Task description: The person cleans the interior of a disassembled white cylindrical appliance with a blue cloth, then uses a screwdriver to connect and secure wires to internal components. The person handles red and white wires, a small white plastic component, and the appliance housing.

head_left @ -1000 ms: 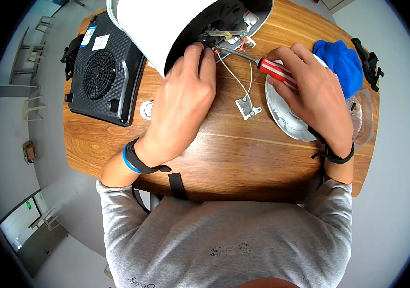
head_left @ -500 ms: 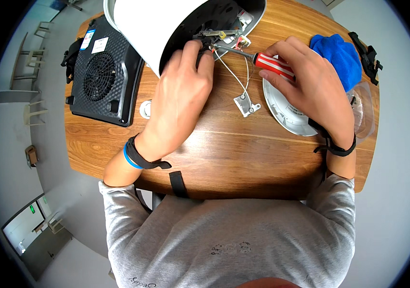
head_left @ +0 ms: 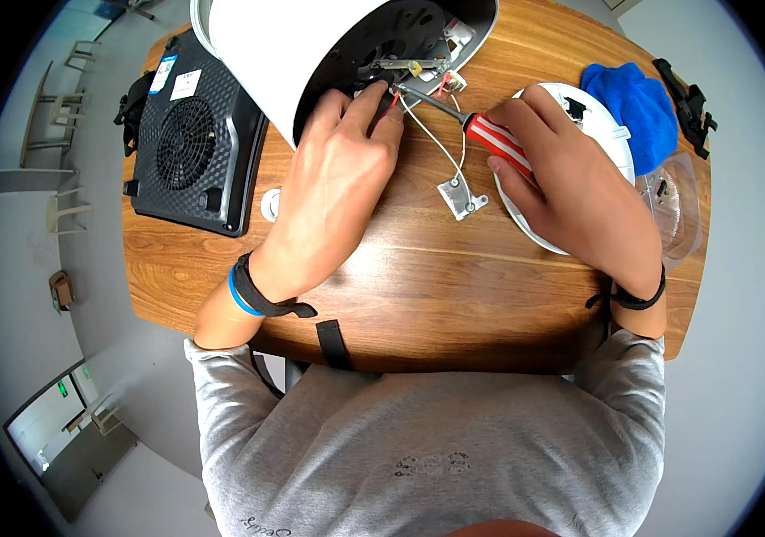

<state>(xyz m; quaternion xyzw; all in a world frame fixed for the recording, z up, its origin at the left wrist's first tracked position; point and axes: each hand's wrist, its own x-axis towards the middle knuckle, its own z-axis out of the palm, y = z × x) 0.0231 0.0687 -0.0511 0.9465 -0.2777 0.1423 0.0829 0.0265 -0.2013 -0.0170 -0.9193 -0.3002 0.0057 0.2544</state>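
A white rounded appliance housing (head_left: 284, 54) lies on its side at the top, its open dark underside facing right with wiring and metal parts inside. My left hand (head_left: 337, 179) reaches into that opening, fingers bent together beside the wires; what they pinch is hidden. My right hand (head_left: 570, 179) is closed round a red-and-white-handled screwdriver (head_left: 499, 143), whose shaft slants up-left and whose tip meets the parts near my left fingertips. White wires run from there down to a small white terminal piece (head_left: 461, 198) on the table. Beneath my right hand lies a round white cover (head_left: 617, 148).
A black appliance (head_left: 190, 134) with a round fan grille sits at left, near a small white round part (head_left: 270, 204). At right are a blue cloth (head_left: 633, 112), a clear plastic tray (head_left: 679, 206) holding small dark pieces, and a black strap (head_left: 691, 112). Everything rests on a wooden table (head_left: 418, 295).
My right hand has shifted slightly down and the screwdriver slants more steeply, uncovering more of the white cover's upper part. My left fingers have rearranged slightly within the housing.
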